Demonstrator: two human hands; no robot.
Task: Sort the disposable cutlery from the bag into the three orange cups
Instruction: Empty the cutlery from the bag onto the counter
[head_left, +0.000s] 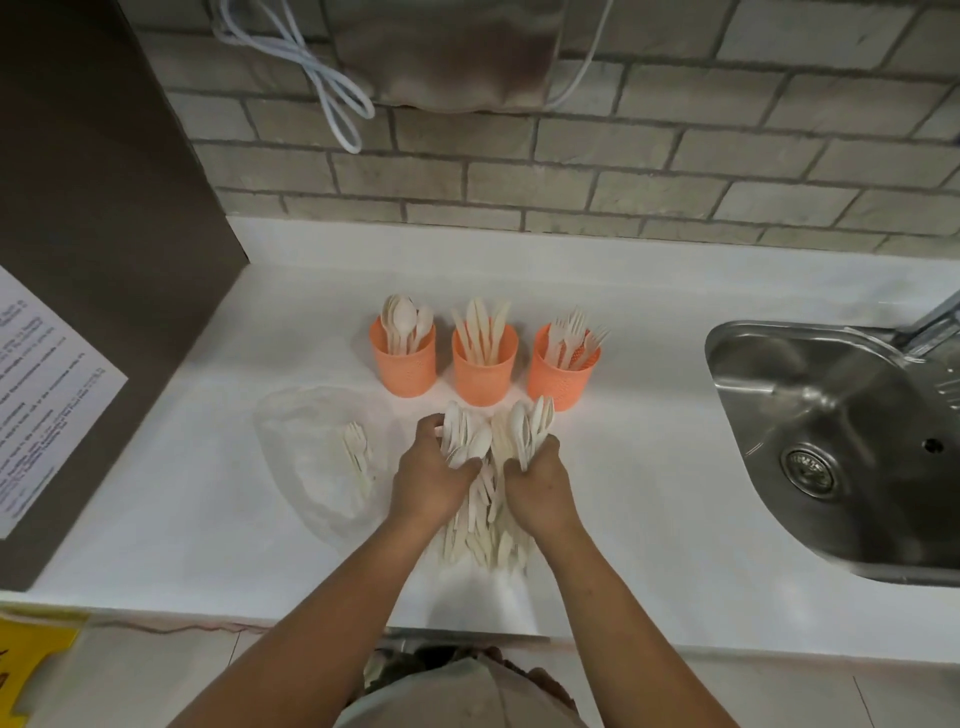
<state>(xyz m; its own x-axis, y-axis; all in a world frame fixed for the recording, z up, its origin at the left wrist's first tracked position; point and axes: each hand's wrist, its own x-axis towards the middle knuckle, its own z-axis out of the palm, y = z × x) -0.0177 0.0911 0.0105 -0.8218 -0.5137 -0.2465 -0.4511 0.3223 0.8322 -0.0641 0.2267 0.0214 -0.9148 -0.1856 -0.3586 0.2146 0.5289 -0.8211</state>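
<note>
Three orange cups stand in a row on the white counter: the left cup holds spoons, the middle cup holds knives, the right cup holds forks. Just in front of them my left hand is shut on a bunch of cream spoons. My right hand grips a second bunch of spoons. Under both hands lies a pile of loose cutlery. A clear plastic bag lies to the left with a few forks on it.
A steel sink is set into the counter at the right, its tap at the far right edge. A brown box with a printed sheet stands at the left. A brick wall with a hanging white cable rises behind the cups.
</note>
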